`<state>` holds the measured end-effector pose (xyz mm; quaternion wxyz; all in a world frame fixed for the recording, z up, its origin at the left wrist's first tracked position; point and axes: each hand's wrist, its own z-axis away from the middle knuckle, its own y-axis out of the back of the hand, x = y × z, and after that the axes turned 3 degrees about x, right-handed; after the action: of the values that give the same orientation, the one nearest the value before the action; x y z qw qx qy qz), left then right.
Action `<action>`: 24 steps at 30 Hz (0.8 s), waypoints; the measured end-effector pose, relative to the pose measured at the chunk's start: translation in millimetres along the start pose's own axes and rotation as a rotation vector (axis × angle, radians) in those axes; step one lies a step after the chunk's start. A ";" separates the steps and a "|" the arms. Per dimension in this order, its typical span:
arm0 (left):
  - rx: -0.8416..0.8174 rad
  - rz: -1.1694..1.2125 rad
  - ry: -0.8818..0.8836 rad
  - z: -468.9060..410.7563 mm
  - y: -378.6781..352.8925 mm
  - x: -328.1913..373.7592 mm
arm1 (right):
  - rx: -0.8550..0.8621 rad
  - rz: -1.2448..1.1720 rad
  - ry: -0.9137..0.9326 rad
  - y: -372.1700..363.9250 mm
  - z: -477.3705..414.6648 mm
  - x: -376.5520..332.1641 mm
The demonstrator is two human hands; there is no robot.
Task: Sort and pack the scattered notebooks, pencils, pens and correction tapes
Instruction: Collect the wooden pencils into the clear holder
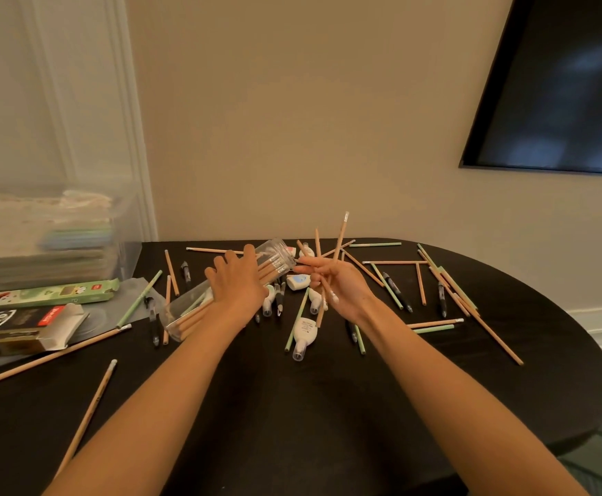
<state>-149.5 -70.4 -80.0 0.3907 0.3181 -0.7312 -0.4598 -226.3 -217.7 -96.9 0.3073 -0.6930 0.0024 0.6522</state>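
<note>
Notebooks (pixel 59 241) are sitting stacked in a clear bin (pixel 126 223) at far left. The left hand (pixel 236 281) is holding a tilted jar (pixel 185 313); the right hand (pixel 338 284) is pinching several pencils (pixel 341 238) just beside its mouth. Loose pencils (pixel 421 286), pens (pixel 442 298) and tapes (pixel 304 332) are lying scattered across the table (pixel 292 406).

Head camera looks forward and down, close over the dark table (pixel 292 406).

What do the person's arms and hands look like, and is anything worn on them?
The left forearm and right forearm are bare to the picture's edge, no sleeves. The left hand and right hand wear no gloves; no watch, ring or bracelet shows.
</note>
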 end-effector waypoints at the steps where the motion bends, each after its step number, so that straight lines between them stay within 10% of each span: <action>1: 0.002 0.000 0.001 -0.6 0.1 -0.3 | -0.012 -0.065 -0.015 0.1 0.4 0.0; 24: 0.000 -0.015 0.009 -8.6 -1.3 -7.1 | -0.047 -0.154 0.091 -5.5 -22.0 12.3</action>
<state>-138.4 -68.6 -80.8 0.3904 0.3255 -0.7271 -0.4614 -202.4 -217.8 -106.5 0.3399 -0.7270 -0.0524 0.5943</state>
